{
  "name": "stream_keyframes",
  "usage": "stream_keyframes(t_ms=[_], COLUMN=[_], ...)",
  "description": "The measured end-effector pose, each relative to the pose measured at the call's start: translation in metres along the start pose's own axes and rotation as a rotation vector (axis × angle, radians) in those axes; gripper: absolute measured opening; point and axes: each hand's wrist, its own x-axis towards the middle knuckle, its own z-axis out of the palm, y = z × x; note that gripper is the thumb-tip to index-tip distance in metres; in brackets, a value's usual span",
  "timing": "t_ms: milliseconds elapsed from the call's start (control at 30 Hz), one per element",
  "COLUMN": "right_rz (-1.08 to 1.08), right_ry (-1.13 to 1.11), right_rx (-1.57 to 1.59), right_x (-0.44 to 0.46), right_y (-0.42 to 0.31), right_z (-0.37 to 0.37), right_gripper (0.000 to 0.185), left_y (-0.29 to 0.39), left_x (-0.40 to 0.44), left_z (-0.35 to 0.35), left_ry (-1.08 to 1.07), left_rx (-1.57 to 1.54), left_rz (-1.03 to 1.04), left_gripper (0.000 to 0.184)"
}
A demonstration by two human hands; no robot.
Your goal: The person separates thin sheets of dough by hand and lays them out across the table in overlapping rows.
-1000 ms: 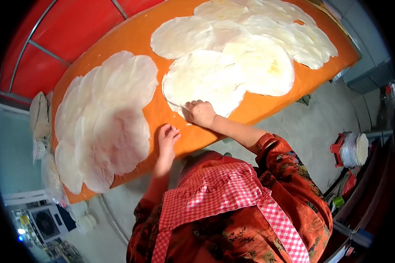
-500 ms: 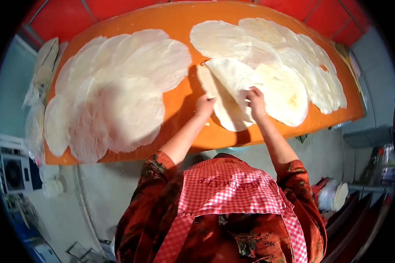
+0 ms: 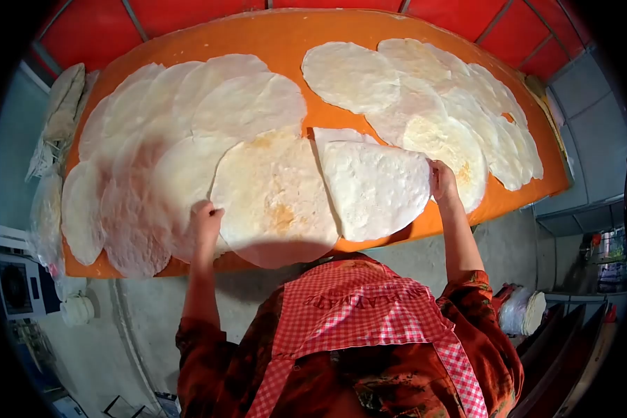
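Thin round flatbreads lie overlapping in two spreads on an orange-covered table. My left hand [image 3: 205, 221] pinches the left edge of a large flatbread with brown patches [image 3: 275, 198], which lies flat over part of the left spread and overhangs the front edge. To its right is a paler folded flatbread [image 3: 376, 188], its fold along the top. My right hand [image 3: 443, 182] is closed on the right corner of that folded one. Whether the two pieces are joined where they meet I cannot tell.
The left spread of flatbreads [image 3: 146, 125] and the right spread [image 3: 460, 104] cover much of the orange table [image 3: 285, 42]. Crumpled plastic bags [image 3: 47, 209] hang at the table's left end. Red tiles [image 3: 202, 10] run behind.
My left hand has moved left and toward me, drawing a flatbread out flat. My right hand has shifted right and down, and the folded piece has opened wider. The camera view shifted slightly.
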Motion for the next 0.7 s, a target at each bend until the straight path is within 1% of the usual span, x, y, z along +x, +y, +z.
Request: stream_keyframes(t_ms=[33, 100, 133, 167, 200, 233, 267, 300, 333, 400, 467, 533, 567, 600, 633, 667, 700], right_rz=[-0.024, -0.080, -0.086, -0.181, -0.190, -0.230, -0.356, -0.491, -0.562, -0.842, -1.095, -1.167, -1.272, -1.222, -1.463, -1.388, -1.328], right_ry=[0.010, 0.022, -0.062, -0.108, -0.105, -0.147, -0.131, -0.148, -0.202, -0.257, -0.376, -0.499, -0.546, -0.553, -0.609, -0.646, -0.728], right_rx=[-0.009, -0.029, -0.072, -0.314, -0.302, -0.374, -0.386, -0.595, -0.632, -0.905, -0.967, -1.103, -1.196, -1.281, -1.235, -1.394, -1.533], right_x=[-0.001, -0.004, 0.046, 0.047, 0.017, 0.031, 0.028, 0.047, 0.021, 0.011, 0.004, -0.012, -0.015, -0.038, -0.030, -0.039, -0.044], right_y=[-0.007, -0.036, -0.035, -0.066, -0.103, -0.130, -0.153, -0.177, -0.200, -0.226, -0.222, -0.194, -0.173, -0.148, -0.109, -0.077, -0.046], right_z=[0.009, 0.038, 0.010, 0.021, 0.072, 0.085, 0.115, 0.129, 0.170, 0.223, 0.269, 0.305, 0.317, 0.326, 0.328, 0.325, 0.321], right_gripper=[0.015, 0.016, 0.016, 0.017, 0.018, 0.021, 0.022, 0.022, 0.025, 0.030, 0.034, 0.032, 0.030, 0.028, 0.031, 0.039, 0.043], left_y=[-0.015, -0.007, -0.005, -0.010, -0.018, -0.023, -0.028, -0.032, -0.034, -0.010, 0.003, 0.008, 0.008, 0.000, -0.009, -0.017, -0.022], left_x=[0.000, -0.009, -0.012, -0.012, -0.010, -0.007, -0.006, -0.006, -0.006, -0.013, -0.018, -0.020, -0.021, -0.019, -0.015, -0.012, -0.013], left_z=[-0.002, -0.001, -0.001, 0.001, 0.006, 0.011, 0.014, 0.016, 0.018, 0.012, 0.006, 0.004, 0.005, 0.009, 0.013, 0.017, 0.019], left_ry=[-0.007, 0.064, 0.098, 0.112, 0.124, 0.136, 0.154, 0.169, 0.180, 0.184, 0.186, 0.206, 0.216, 0.218, 0.260, 0.304, 0.348], left_rx=[0.000, -0.003, -0.003, 0.030, 0.064, 0.097, 0.120, 0.142, 0.164, 0.169, 0.142, 0.064, 0.026, -0.037, -0.034, -0.028, -0.020], left_rz=[0.008, 0.054, 0.075, 0.055, 0.036, 0.019, 0.016, 0.015, 0.012, 0.029, 0.044, 0.045, 0.044, 0.060, 0.133, 0.205, 0.278], left_gripper=[0.019, 0.020, 0.020, 0.020, 0.019, 0.019, 0.018, 0.018, 0.018, 0.019, 0.019, 0.018, 0.018, 0.014, 0.013, 0.013, 0.013])
